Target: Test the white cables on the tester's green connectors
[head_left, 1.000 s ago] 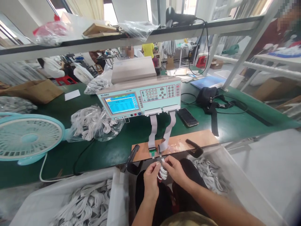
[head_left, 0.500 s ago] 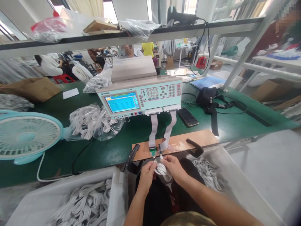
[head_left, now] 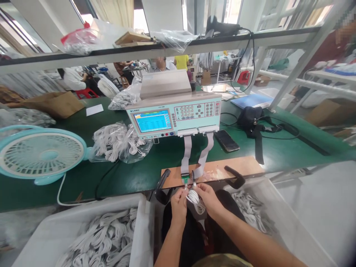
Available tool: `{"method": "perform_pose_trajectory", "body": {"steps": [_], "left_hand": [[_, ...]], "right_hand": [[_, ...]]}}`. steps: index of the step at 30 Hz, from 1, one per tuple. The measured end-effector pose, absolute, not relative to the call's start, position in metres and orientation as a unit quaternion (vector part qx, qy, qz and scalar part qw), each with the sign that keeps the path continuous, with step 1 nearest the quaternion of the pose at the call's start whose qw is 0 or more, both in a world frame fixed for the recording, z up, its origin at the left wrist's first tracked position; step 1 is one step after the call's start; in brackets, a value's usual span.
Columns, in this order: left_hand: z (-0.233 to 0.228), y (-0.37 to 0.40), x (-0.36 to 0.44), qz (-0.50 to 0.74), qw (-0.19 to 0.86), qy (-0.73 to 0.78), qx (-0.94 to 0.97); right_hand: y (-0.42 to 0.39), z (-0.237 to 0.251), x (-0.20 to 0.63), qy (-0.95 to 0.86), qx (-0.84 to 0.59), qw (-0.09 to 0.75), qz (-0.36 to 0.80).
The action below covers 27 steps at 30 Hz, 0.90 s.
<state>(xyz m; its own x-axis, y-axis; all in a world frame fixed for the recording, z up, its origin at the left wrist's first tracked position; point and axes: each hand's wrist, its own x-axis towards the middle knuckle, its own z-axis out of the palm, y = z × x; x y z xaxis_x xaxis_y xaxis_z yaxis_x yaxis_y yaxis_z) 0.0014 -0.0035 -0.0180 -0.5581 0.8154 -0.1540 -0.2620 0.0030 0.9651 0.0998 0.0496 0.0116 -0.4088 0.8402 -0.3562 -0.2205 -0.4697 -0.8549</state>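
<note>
A coiled white cable (head_left: 194, 197) hangs between my two hands at the table's front edge. My left hand (head_left: 180, 198) pinches one connector end, just below the small green circuit board (head_left: 185, 179). With the fingers closed, my right hand (head_left: 205, 193) grips the other end at the neighbouring socket. Whether either plug is fully seated is too small to tell. Two grey ribbon cables (head_left: 188, 152) run from the board and socket up to the tester (head_left: 175, 115), whose screen (head_left: 154, 121) is lit blue. The wooden board (head_left: 222, 168) lies under the sockets.
Black clamps (head_left: 162, 187) hold the wooden board at both ends. White bins (head_left: 146, 218) of coiled cables stand left and right of my legs. A blue fan (head_left: 41, 154), bagged cables (head_left: 109, 142), a phone (head_left: 226, 140) and a black bag (head_left: 251, 120) are on the green table.
The whole view has shifted slightly, so things appear further right. My left hand has turned a little more upright; both hands still hold the cable ends at the sockets.
</note>
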Motion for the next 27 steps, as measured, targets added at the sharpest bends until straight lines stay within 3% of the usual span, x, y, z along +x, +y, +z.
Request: {"method": "perform_pose_trajectory", "body": {"steps": [12, 21, 24, 27], "left_hand": [[-0.016, 0.000, 0.012, 0.686, 0.411, 0.566, 0.199], [0.008, -0.032, -0.004, 0.635, 0.280, 0.663, 0.280], [0.014, -0.082, -0.053, 0.543, 0.170, 0.754, 0.327], [-0.003, -0.146, -0.115, 0.306, 0.118, 0.916, 0.230]], "right_hand": [[0.051, 0.010, 0.102, -0.412, -0.408, 0.345, 0.738], [0.052, 0.009, 0.104, -0.402, -0.434, 0.305, 0.747], [0.056, 0.006, 0.104, -0.400, -0.445, 0.281, 0.751], [0.056, 0.004, 0.106, -0.407, -0.445, 0.290, 0.743]]}}
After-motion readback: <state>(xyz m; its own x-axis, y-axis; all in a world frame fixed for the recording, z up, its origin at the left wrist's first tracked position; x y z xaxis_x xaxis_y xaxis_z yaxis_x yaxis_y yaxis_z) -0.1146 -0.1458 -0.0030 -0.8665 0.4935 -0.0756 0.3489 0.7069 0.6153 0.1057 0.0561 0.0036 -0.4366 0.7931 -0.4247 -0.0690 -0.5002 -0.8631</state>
